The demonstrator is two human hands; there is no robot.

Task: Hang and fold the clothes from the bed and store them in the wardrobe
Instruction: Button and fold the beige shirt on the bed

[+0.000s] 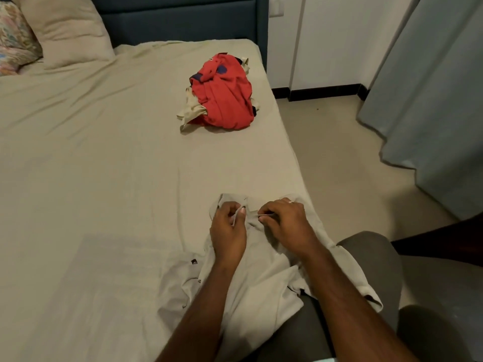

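A pale beige shirt (251,280) lies spread at the near right corner of the bed (91,165), partly draped over my knee. My left hand (228,227) pinches the shirt's collar edge between thumb and fingers. My right hand (283,223) pinches the cloth just to the right of it. Further up the bed, near its right edge, sits a crumpled pile of clothes (224,91), mostly a red garment with dark blue patches over a cream one.
Two pillows (62,27) lean against the dark blue headboard (183,19) at the back left. Right of the bed is beige floor (339,142), a grey-blue curtain (431,100) and a white wall with a black skirting.
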